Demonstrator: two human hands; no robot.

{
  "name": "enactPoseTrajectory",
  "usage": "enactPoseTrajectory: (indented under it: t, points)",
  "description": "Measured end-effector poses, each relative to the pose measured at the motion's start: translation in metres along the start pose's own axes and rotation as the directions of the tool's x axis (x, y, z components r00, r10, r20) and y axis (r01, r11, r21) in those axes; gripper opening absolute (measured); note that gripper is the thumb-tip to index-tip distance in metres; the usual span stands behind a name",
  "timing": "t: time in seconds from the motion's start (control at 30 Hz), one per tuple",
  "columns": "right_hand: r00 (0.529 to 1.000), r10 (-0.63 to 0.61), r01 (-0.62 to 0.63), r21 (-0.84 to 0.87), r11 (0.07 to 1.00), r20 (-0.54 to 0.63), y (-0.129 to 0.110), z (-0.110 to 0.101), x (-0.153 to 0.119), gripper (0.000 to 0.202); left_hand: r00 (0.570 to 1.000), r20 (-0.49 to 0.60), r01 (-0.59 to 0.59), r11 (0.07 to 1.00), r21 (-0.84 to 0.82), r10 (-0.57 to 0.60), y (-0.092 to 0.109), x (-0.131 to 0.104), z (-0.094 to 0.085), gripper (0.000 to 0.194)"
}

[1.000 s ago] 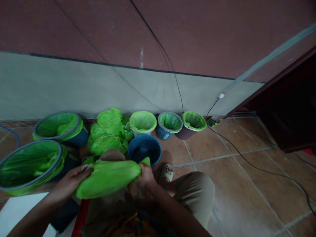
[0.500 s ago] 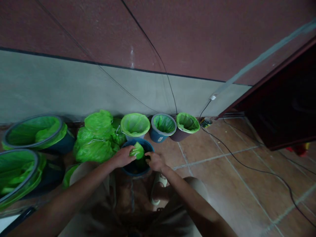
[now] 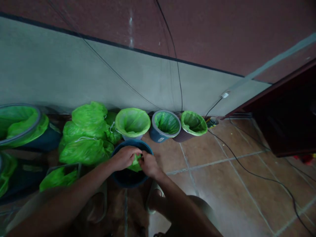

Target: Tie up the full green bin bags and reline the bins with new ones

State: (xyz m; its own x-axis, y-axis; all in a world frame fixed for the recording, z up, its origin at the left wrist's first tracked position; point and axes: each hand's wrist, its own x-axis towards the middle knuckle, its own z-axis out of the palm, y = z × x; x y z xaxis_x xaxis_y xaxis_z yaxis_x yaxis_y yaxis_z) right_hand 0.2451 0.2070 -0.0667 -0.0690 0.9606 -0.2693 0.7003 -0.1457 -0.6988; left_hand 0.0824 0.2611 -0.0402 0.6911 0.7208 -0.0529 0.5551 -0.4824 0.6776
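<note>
Above a dark blue bin (image 3: pixel 132 185), which stands on the floor between my feet, both hands meet at a small green plastic bag (image 3: pixel 135 165). My left hand (image 3: pixel 126 157) pinches the bag's upper edge from the left. From the right, my right hand (image 3: pixel 148 163) has its fingers closed on the same bag, close to the left fingertips. The bag hangs partly inside the bin opening, and the inside of the bin is dark. Both hands partly cover the bag.
Along the wall stand a white bin (image 3: pixel 132 123), a blue-grey bin (image 3: pixel 160 135) and a brown bin (image 3: pixel 184 136), all with green liners. Green bags (image 3: pixel 85 149) are piled left, near larger lined bins (image 3: pixel 39 140). A black cable (image 3: pixel 237 163) crosses the tiles.
The right hand has come over to the green bag and now meets the left hand there. The bag hangs lower between them. The camera view has shifted and come nearer to the bins.
</note>
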Motion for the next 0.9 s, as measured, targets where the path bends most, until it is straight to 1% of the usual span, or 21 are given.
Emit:
enactPoseTrajectory:
  t: [0.03,0.1,0.17,0.23,0.3,0.37,0.43,0.53,0.57,0.63,0.7,0.77,0.83,0.87,0.9]
  points:
    - [1.0,-0.019,0.019,0.037,0.999,0.012,0.002,0.001,0.003,0.032,1.0,0.002,-0.004,1.0,-0.004,0.004,0.001,0.003,-0.002,0.036]
    - [0.999,-0.04,0.04,0.129,0.991,-0.003,0.007,0.002,0.009,0.023,1.0,-0.017,-0.005,1.0,-0.017,0.005,0.002,0.01,-0.005,0.038]
    - [0.999,0.007,0.001,0.226,0.974,-0.035,0.014,0.0,0.013,0.018,0.997,-0.069,0.029,1.0,0.012,-0.028,-0.001,0.014,-0.008,0.043]
    - [0.995,0.079,-0.055,0.335,0.941,-0.059,0.021,-0.004,0.015,0.012,0.979,-0.147,0.154,0.984,0.095,-0.139,-0.005,0.016,-0.011,0.047]
    - [0.989,0.128,-0.079,0.465,0.882,-0.075,0.025,-0.008,0.017,0.01,0.936,-0.213,0.318,0.933,0.17,-0.28,-0.009,0.015,-0.015,0.051]
    - [0.986,0.15,-0.083,0.573,0.816,-0.071,0.024,-0.012,0.017,0.01,0.896,-0.236,0.423,0.886,0.19,-0.377,-0.012,0.013,-0.018,0.053]
    - [0.986,0.154,-0.085,0.63,0.772,-0.056,0.02,-0.015,0.016,0.012,0.871,-0.246,0.466,0.874,0.139,-0.425,-0.012,0.013,-0.018,0.055]
    - [0.986,0.168,-0.135,0.663,0.736,0.014,0.012,-0.013,0.012,0.019,0.844,-0.228,0.494,0.869,-0.022,-0.485,-0.011,0.013,-0.011,0.058]
    - [0.983,0.174,-0.163,0.669,0.725,0.051,0.01,-0.011,0.01,0.022,0.843,-0.199,0.497,0.865,-0.069,-0.5,-0.012,0.014,-0.007,0.058]
    - [0.977,0.172,-0.213,0.668,0.713,0.128,0.008,-0.006,0.006,0.027,0.858,-0.131,0.485,0.868,-0.108,-0.496,-0.014,0.015,0.001,0.058]
    - [0.972,0.156,-0.232,0.621,0.749,0.175,0.009,-0.006,0.003,0.028,0.888,-0.094,0.444,0.893,-0.075,-0.45,-0.018,0.014,0.006,0.061]
    - [0.973,0.138,-0.212,0.474,0.854,0.187,0.01,-0.014,0.002,0.029,0.909,-0.104,0.405,0.914,-0.004,-0.403,-0.022,0.014,0.004,0.067]
    - [0.976,0.125,-0.159,0.19,0.969,0.181,0.012,-0.027,0.002,0.03,0.915,-0.131,0.393,0.917,0.075,-0.381,-0.027,0.013,-0.002,0.072]
    - [0.976,0.127,-0.133,0.025,0.991,0.18,0.012,-0.034,0.002,0.03,0.915,-0.138,0.395,0.912,0.112,-0.379,-0.03,0.013,-0.007,0.074]
    - [0.974,0.136,-0.115,-0.124,0.986,0.18,0.011,-0.04,0.001,0.031,0.916,-0.136,0.395,0.908,0.143,-0.377,-0.034,0.012,-0.011,0.074]
